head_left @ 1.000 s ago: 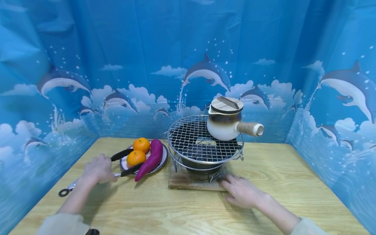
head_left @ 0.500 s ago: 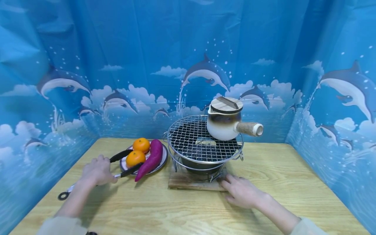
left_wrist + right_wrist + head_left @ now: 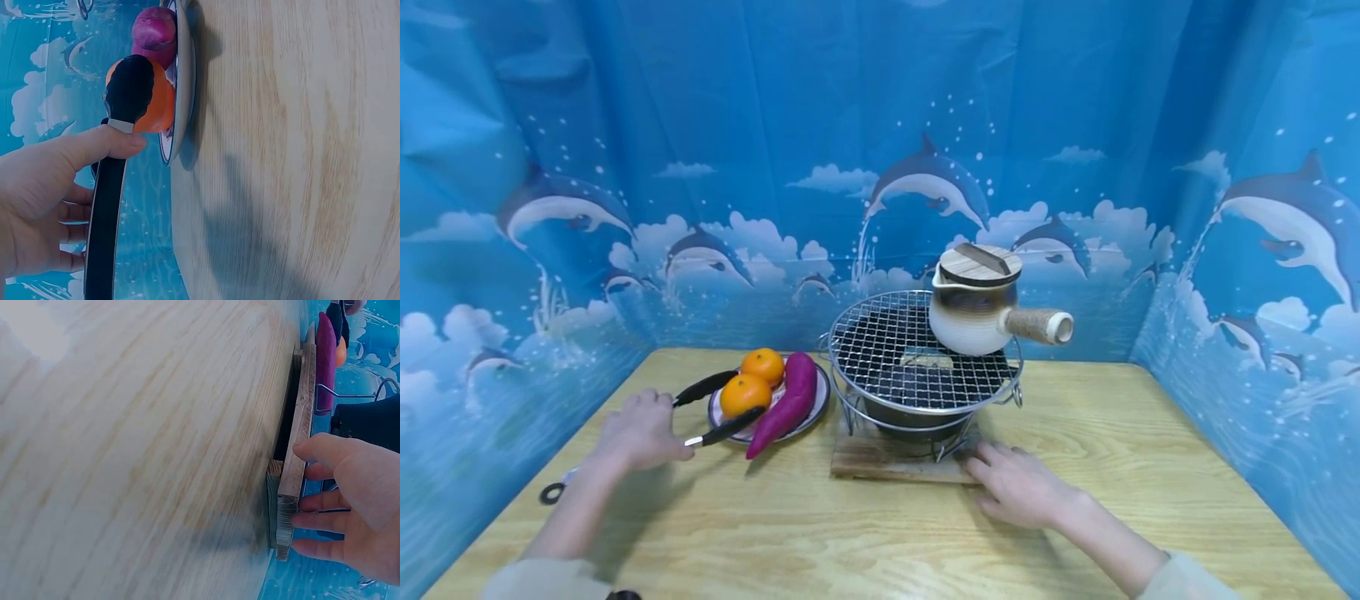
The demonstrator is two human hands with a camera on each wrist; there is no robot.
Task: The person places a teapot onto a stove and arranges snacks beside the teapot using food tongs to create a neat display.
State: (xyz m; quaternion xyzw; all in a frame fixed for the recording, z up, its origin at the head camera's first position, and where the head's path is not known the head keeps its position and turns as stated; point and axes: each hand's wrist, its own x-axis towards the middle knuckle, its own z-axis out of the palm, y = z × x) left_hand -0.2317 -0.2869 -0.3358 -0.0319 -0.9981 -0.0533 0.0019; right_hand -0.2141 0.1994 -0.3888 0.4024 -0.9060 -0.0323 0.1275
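Note:
My left hand (image 3: 640, 429) grips a pair of kitchen tongs (image 3: 107, 219), thumb on one arm and fingers on the other. The tongs' black tips stand apart on either side of the nearer orange (image 3: 745, 396). From these views I cannot tell whether they touch it. Another orange (image 3: 763, 367) and a purple sweet potato (image 3: 793, 400) share the plate (image 3: 822, 410). My right hand (image 3: 1026, 490) rests its fingertips and thumb on the right end of a wooden board (image 3: 302, 412), its fingers fairly straight.
On the board stands a round grill stove with a wire mesh top (image 3: 887, 367). A clay pot (image 3: 970, 321) with a wooden lid and rope-wrapped handle sits on the mesh, its handle jutting right. A dolphin-print curtain (image 3: 775, 125) encloses the table (image 3: 805, 546).
My left hand has shifted slightly left, and the tongs have drawn back a little with it. My right hand stays at the board; the food and pot keep their places.

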